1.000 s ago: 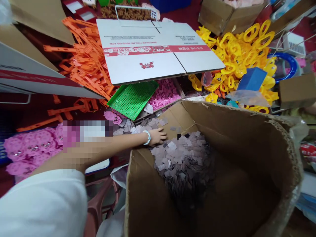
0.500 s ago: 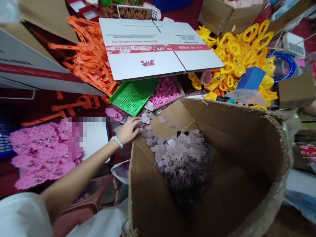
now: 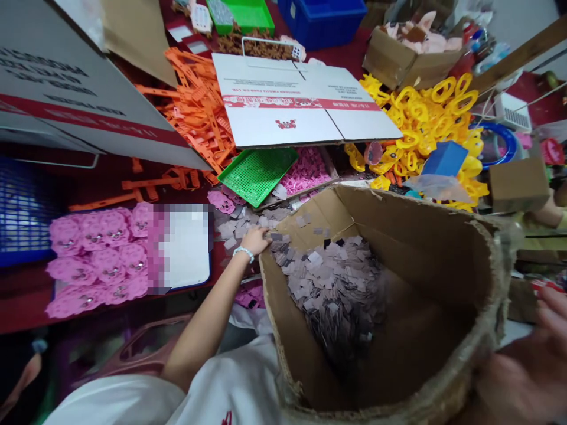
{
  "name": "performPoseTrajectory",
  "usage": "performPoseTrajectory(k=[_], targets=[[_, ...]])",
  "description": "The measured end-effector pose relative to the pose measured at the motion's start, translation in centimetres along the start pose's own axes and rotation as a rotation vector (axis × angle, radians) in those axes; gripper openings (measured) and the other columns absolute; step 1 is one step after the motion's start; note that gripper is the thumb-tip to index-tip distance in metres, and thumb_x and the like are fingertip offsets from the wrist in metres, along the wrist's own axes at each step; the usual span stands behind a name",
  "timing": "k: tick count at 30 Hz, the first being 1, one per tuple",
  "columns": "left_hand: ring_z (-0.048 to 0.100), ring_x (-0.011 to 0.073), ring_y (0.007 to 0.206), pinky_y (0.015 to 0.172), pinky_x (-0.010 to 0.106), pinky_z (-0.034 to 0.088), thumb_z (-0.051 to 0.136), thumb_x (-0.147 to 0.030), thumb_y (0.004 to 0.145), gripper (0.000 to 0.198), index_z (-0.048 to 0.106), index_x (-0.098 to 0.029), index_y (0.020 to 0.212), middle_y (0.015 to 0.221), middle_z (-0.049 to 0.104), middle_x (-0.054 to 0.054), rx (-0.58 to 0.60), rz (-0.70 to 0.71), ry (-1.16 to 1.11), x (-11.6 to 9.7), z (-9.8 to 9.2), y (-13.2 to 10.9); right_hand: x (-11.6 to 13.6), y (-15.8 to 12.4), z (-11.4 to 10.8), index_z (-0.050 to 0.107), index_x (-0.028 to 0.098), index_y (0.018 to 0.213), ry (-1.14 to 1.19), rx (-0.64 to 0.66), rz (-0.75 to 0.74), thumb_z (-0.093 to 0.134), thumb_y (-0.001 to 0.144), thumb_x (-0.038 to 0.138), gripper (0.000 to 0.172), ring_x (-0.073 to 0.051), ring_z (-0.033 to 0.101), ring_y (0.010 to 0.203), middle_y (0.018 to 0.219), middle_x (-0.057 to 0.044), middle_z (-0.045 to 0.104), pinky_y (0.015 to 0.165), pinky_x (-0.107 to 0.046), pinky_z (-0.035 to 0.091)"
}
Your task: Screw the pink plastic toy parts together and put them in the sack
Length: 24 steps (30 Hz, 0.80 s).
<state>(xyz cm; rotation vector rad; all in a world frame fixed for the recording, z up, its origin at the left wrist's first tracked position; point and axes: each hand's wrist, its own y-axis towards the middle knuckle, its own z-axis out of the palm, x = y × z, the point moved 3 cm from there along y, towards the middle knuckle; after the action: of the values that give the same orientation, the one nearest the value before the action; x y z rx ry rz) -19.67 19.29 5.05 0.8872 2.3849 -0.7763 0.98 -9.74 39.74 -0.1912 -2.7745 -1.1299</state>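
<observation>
A large cardboard box [image 3: 425, 206] tilts open in front of me, its worn rim taped on the right. Inside, a heap of small thin grey squares [image 3: 328, 283] lies against its left wall. My left hand [image 3: 256, 241], with a beaded bracelet at the wrist, is closed on the box's far left rim. More loose grey squares [image 3: 241, 223] are scattered on the table just beyond that hand. My right hand [image 3: 527, 360] is blurred at the right edge, beside the box's outer side, with its fingers stretched out; whether it touches the box I cannot tell.
Pink plastic parts [image 3: 97, 254] lie in rows at left, near a blue basket [image 3: 26, 212]. Behind are orange parts [image 3: 199, 106], a green perforated tray [image 3: 257, 174], a flattened white carton [image 3: 310, 100] and yellow parts [image 3: 425, 118]. Another person's arm [image 3: 551, 212] shows at far right.
My left hand has gone from lying over the loose squares to gripping the box rim. My right hand has come into view at right. The view has shifted, showing more of the table's far side.
</observation>
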Motion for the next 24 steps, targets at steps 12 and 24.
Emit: performPoseTrajectory(k=[12, 24], targets=[[0.041, 0.0281, 0.128, 0.105, 0.048, 0.032, 0.056, -0.023, 0.084, 0.035, 0.059, -0.02, 0.119, 0.134, 0.051, 0.012, 0.008, 0.537, 0.035, -4.4, 1.1, -2.2, 4.2, 5.6, 5.9, 0.06, 0.018, 0.097, -0.004, 0.617, -0.262, 0.048, 0.087, 0.035, 0.023, -0.029, 0.057, 0.1, 0.089, -0.009, 0.059, 0.1, -0.054, 0.037], [0.041, 0.0273, 0.128, 0.105, 0.042, 0.03, 0.065, -0.016, 0.066, 0.016, 0.069, -0.024, 0.08, 0.126, 0.059, 0.007, 0.352, 0.879, 0.203, -0.8, -1.9, 0.5, 3.7, 5.1, 6.0, 0.061, 0.021, 0.089, 0.062, 0.586, -0.183, 0.055, 0.082, 0.021, 0.01, -0.025, 0.058, 0.098, 0.086, -0.005, 0.06, 0.102, -0.049, 0.035]])
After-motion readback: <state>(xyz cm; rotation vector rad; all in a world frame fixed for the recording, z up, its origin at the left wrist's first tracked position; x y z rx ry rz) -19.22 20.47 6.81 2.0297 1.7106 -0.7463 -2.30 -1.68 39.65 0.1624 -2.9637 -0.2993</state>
